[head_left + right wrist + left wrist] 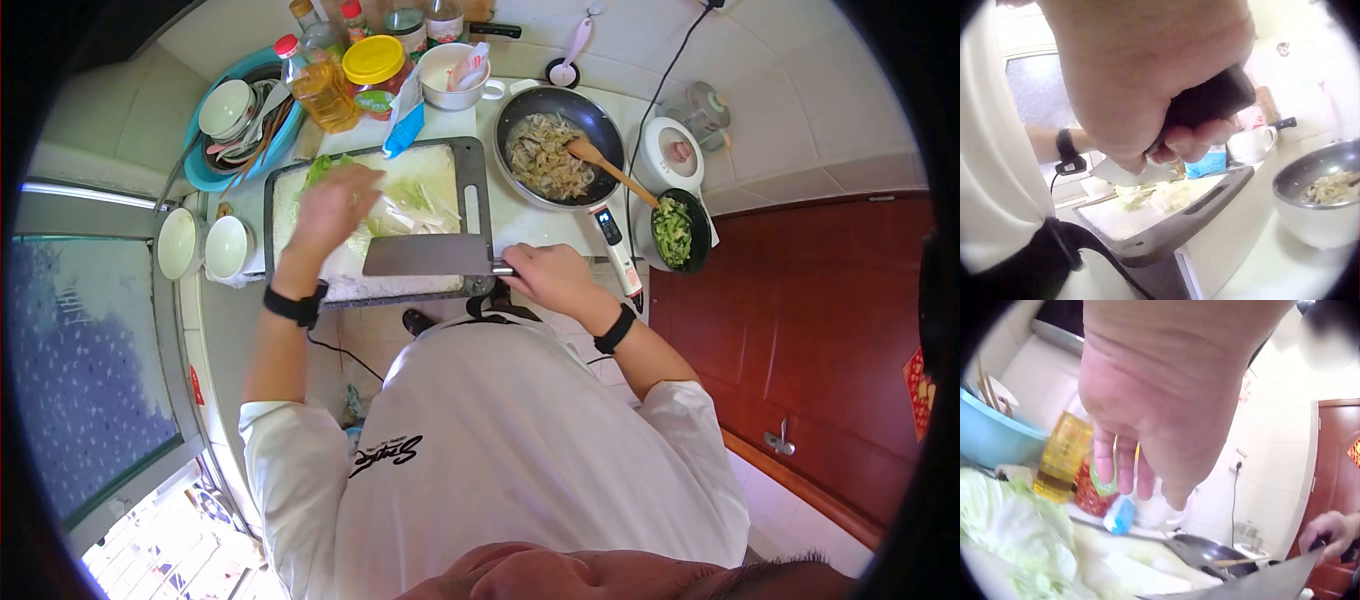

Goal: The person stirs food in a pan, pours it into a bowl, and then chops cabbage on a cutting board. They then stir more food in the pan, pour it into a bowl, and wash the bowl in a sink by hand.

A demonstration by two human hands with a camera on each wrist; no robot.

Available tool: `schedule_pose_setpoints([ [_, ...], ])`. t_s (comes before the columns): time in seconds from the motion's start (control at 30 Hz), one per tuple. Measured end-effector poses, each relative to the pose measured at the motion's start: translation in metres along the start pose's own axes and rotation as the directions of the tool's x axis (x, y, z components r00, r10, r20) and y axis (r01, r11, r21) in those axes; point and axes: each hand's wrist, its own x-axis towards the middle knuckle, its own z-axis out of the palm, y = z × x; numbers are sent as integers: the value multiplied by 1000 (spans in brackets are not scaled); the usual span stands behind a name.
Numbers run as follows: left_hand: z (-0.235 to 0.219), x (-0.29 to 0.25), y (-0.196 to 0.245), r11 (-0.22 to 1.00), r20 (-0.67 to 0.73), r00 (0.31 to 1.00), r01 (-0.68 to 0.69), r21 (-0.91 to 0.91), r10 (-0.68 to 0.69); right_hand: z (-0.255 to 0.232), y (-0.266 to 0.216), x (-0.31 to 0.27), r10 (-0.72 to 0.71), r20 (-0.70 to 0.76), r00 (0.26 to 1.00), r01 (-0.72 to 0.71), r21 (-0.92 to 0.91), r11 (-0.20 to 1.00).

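Observation:
My right hand (555, 277) grips the black handle of a cleaver (425, 256), whose broad blade lies level over the near part of the cutting board (472, 205). In the right wrist view, the fingers curl around that dark handle. My left hand (338, 208) is over the board's left half, its fingers hanging loosely with nothing between them in the left wrist view. Cut strips of cabbage (425, 207) lie on the board's pale surface just beyond the blade. Larger cabbage leaves (1013, 531) are at the board's left side, partly hidden under the left hand in the head view.
Right of the board stands a wok (601, 125) of cooked food with a wooden spatula (630, 182). Beyond it, a small black pan (704, 228) holds chopped greens. An oil bottle (328, 98), a yellow-lidded jar (378, 62) and a blue basin (208, 170) of dishes line the back left.

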Motion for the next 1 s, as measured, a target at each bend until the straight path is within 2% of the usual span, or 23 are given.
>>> schedule_pose_setpoints([
  [0.03,-10,-5,-5,995,-74,993,99,33,-96,-3,2,-7,89,0,996,-89,75,993],
  [0.07,-13,-15,-12,993,-78,991,109,39,-106,-4,3,-12,172,5,985,-170,148,974],
  [0.1,-13,-28,-20,985,-132,979,162,62,-152,-5,5,-17,157,5,988,-156,150,976],
  [0.13,-10,-42,-24,973,-188,962,217,84,-198,-3,6,-22,262,3,965,-253,269,929],
  [0.17,1,-57,-24,968,-192,959,232,94,-211,0,7,-27,363,18,931,-342,384,858],
  [0.2,17,-73,-21,974,-153,972,197,111,-179,6,9,-31,406,0,914,-371,404,836],
  [0.23,29,-85,-14,979,-113,982,162,125,-149,11,9,-31,390,2,921,-357,406,841],
  [0.3,44,-89,15,966,-121,980,181,184,-160,16,8,-27,503,-12,864,-427,509,747],
  [0.43,69,-96,7,941,-165,970,217,258,-178,16,1,-17,513,-18,858,-407,586,701],
  [0.5,70,-101,-1,963,-76,977,211,169,-201,17,-1,-14,536,21,844,-431,620,655],
  [0.63,53,-110,-19,975,-7,982,190,112,-190,27,-4,-13,535,5,845,-414,640,647],
  [0.73,16,-95,-28,989,-236,967,119,88,-95,31,-8,-14,553,-8,833,-412,656,632],
  [0.77,13,-90,-34,989,-236,967,120,85,-97,31,-10,-14,551,-15,834,-404,663,630],
  [0.87,9,-77,-55,983,-202,975,119,140,-90,36,-14,-12,556,-17,831,-404,669,623],
  [0.93,9,-70,-60,974,-33,999,2,227,5,37,-19,-11,565,-16,825,-410,671,618],
  [0.97,8,-69,-60,974,-34,999,-1,228,9,37,-24,-10,574,-7,819,-418,677,605],
  [1.0,6,-68,-59,954,56,998,-24,299,7,37,-30,-10,586,4,811,-429,684,590],
])
